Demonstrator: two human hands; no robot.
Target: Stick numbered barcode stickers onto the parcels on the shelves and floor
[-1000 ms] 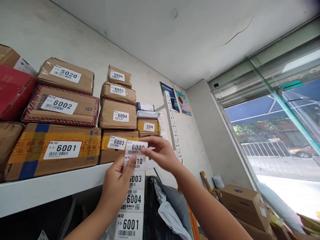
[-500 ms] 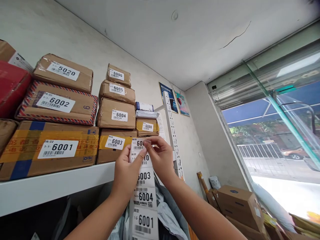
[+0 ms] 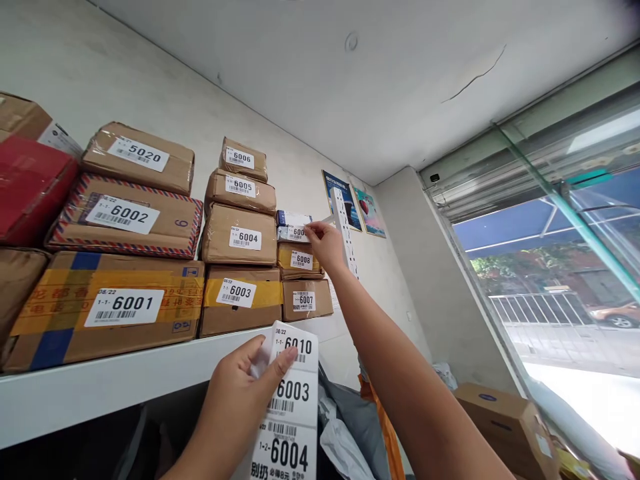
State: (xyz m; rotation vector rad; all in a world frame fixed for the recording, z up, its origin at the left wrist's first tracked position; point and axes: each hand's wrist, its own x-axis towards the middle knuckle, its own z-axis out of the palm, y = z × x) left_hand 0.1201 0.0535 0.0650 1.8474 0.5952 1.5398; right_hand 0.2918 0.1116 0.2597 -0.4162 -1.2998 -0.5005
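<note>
Up high — right hand (image 3: 326, 244) (fingers (image 3: 311, 230) pinched)

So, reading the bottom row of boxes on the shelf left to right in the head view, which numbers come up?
6001 box → 6003 box → 6007 box, all on the shelf.

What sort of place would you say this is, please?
Probably a parcel pick-up or courier depot. Taped cardboard parcels stacked on a white shelf each carry a numbered barcode label. The left hand holds a strip of similar labels, and the right hand presses one onto a small parcel.
</note>
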